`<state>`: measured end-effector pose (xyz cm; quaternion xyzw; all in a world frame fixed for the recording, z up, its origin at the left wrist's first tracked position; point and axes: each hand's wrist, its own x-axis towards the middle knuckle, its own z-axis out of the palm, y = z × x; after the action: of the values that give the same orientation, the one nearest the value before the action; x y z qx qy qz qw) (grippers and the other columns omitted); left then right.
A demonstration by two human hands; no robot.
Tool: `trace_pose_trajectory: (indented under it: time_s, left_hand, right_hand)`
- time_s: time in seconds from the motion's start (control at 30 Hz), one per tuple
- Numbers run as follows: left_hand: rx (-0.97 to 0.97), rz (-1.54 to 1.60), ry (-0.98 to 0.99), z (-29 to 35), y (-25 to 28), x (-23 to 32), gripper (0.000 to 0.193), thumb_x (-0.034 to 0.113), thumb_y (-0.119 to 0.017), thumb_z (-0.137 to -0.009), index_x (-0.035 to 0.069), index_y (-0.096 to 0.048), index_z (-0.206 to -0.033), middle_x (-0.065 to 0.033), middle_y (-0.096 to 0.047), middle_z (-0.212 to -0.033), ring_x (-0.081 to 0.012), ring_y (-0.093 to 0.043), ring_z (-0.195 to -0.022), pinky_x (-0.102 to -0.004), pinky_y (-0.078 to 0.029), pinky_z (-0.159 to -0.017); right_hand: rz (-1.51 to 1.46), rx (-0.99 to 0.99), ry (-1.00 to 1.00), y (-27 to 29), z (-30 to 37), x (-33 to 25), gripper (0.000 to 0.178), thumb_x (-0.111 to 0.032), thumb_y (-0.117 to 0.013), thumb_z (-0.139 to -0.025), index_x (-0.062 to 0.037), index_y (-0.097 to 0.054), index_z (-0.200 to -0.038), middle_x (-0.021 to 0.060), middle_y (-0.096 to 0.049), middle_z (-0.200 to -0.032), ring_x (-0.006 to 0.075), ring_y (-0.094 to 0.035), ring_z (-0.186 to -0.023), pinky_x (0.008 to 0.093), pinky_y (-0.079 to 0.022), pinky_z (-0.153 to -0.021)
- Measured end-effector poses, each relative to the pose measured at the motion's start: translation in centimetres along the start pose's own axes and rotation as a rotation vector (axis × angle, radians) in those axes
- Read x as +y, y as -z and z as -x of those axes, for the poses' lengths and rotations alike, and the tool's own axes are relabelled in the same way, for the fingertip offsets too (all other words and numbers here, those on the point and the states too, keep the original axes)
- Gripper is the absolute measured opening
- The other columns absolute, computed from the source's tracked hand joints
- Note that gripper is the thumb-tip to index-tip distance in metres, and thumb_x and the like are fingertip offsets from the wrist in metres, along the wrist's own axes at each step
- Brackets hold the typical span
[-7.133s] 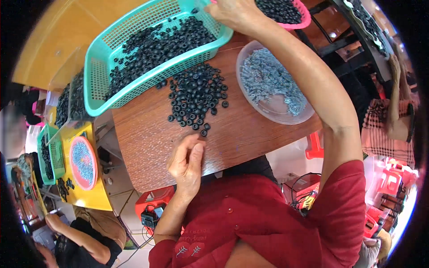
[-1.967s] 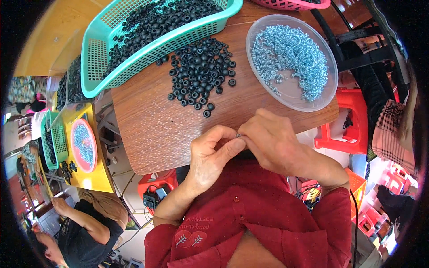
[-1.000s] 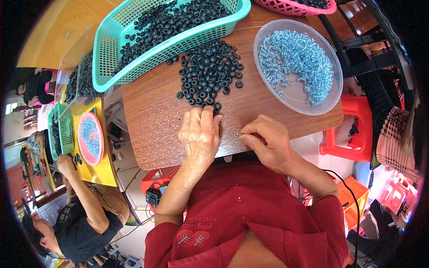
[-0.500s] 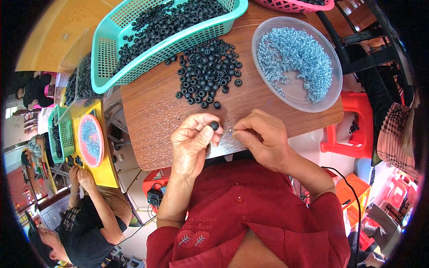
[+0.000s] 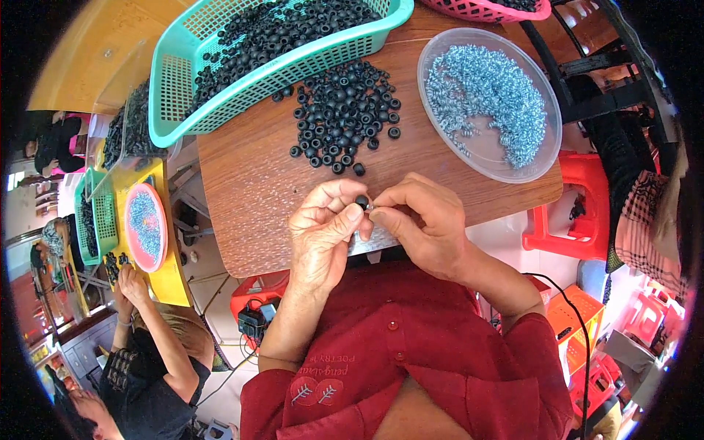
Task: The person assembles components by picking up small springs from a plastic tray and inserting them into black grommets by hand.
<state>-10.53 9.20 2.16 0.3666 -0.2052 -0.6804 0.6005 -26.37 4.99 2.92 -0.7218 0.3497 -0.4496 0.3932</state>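
Rings [image 5: 343,116] and basket [image 5: 282,70] beyond hands [image 5: 367,220]

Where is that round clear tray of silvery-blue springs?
The clear tray sits on the wooden table's far right, beside the loose black rings, beyond the right hand.

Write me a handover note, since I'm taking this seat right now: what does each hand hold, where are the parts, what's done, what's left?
Left hand pinches one black ring; right hand meets it at the fingertips, what it holds is too small to tell.
Loose ring pile lies on the wooden table, more in the teal basket.
Silvery small parts sit in the clear dish.
This ring is in hand; the pile remains.
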Motion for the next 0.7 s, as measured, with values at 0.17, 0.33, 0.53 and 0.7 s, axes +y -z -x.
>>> trace_pose_trajectory:
  time_s: [0.17, 0.33, 0.53, 0.7]
  left_hand:
    - [0.042, -0.115, -0.014, 0.1, 0.3, -0.5, 0.027, 0.007, -0.067, -0.085, -0.005, -0.063, -0.109, -0.0071, -0.063, -0.084, -0.0129, -0.055, -0.065, -0.0251, -0.045, -0.058]
    - [0.092, -0.063, 0.019, 0.2, -0.7, -0.5, 0.023, 0.006, -0.065, -0.086, -0.006, -0.064, -0.106, -0.0089, -0.064, -0.084, -0.0128, -0.055, -0.066, -0.0252, -0.045, -0.058]
    - [0.080, -0.044, 0.053, -0.1, -0.2, -0.7, 0.025, 0.003, -0.061, -0.088, -0.007, -0.060, -0.111, -0.0119, -0.065, -0.089, -0.0152, -0.060, -0.070, -0.0270, -0.049, -0.058]
    - [0.058, -0.016, 0.028, -0.3, -0.1, -1.0, 0.025, 0.001, -0.060, -0.088, -0.007, -0.058, -0.111, -0.0129, -0.065, -0.093, -0.0156, -0.062, -0.073, -0.0277, -0.052, -0.059]
  right_hand:
    - [0.032, 0.011, -0.002, 0.1, 0.2, 0.4, 0.010, -0.003, -0.069, -0.074, -0.0032, -0.060, -0.078, 0.0089, -0.059, -0.069, 0.0258, -0.056, -0.061, 0.0364, -0.043, -0.054]
    - [0.043, 0.009, -0.031, 0.2, 0.3, 0.6, 0.009, -0.004, -0.069, -0.074, -0.0032, -0.061, -0.078, 0.0095, -0.059, -0.070, 0.0266, -0.056, -0.062, 0.0372, -0.043, -0.054]
    - [0.036, 0.011, -0.046, 0.3, 0.1, 0.9, 0.008, -0.004, -0.069, -0.075, -0.0032, -0.062, -0.079, 0.0099, -0.059, -0.070, 0.0266, -0.057, -0.063, 0.0368, -0.044, -0.055]
    - [0.055, 0.007, -0.024, 0.3, 0.1, 1.0, 0.006, -0.004, -0.068, -0.075, -0.0036, -0.062, -0.078, 0.0093, -0.061, -0.071, 0.0268, -0.058, -0.065, 0.0368, -0.046, -0.057]
